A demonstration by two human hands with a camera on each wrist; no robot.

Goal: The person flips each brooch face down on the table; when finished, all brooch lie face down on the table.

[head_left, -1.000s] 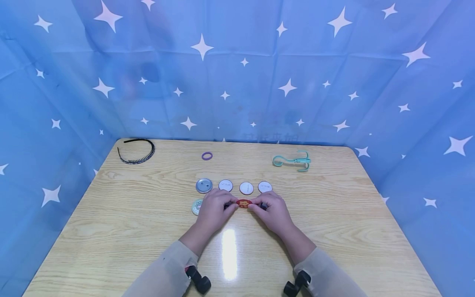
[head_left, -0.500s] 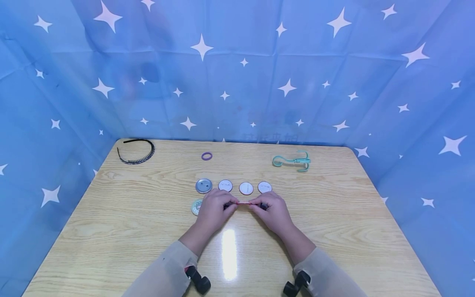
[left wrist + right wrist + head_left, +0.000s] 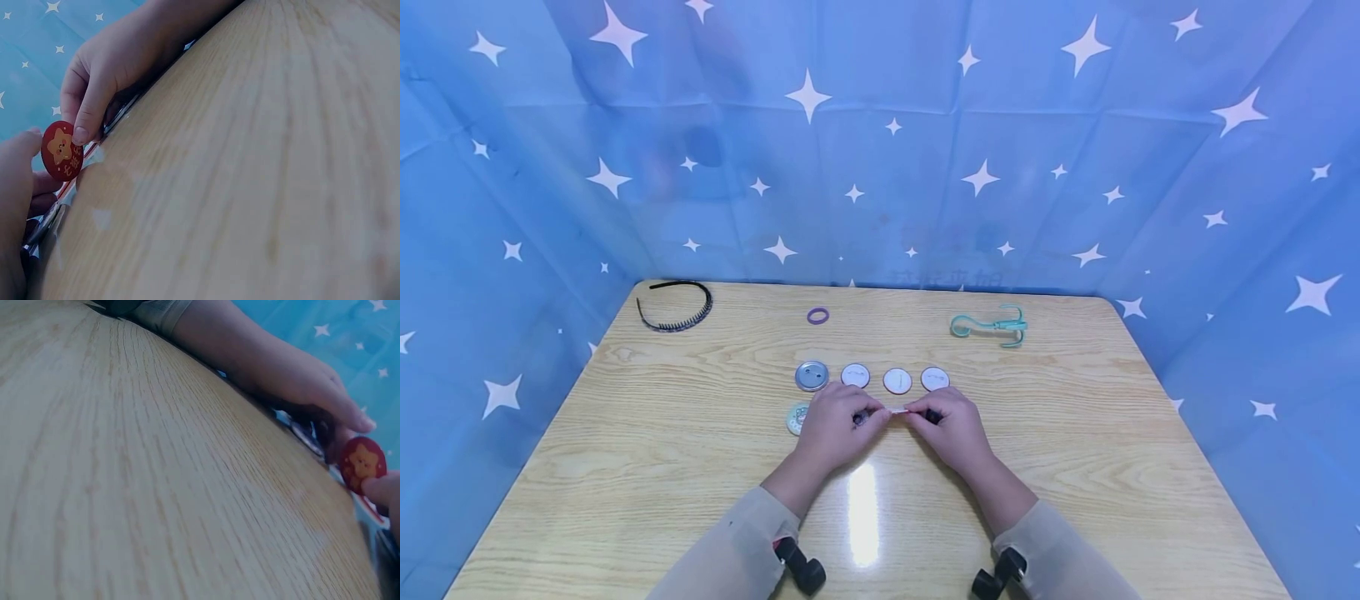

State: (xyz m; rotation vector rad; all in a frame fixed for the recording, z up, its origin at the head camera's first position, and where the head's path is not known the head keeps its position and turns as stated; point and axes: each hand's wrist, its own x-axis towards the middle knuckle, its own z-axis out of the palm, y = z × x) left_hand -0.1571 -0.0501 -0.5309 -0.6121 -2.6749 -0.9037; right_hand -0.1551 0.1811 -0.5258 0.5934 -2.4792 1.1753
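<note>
Tabletop (image 3: 647, 450), badge (image 3: 59, 152) partly behind hands (image 3: 838, 425) (image 3: 953, 425)

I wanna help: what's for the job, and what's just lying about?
For the job, probably:
red round star badge
silver round badge
three white-backed round badges
pale green round badge

Lying about:
black toothed hairband
purple ring
teal pronged hook

The wood-grained table (image 3: 647, 450) is glossy, the backdrop (image 3: 895, 179) creased cloth, the silver badge (image 3: 812, 377) shiny metal, the red badge (image 3: 61, 152) smooth
</note>
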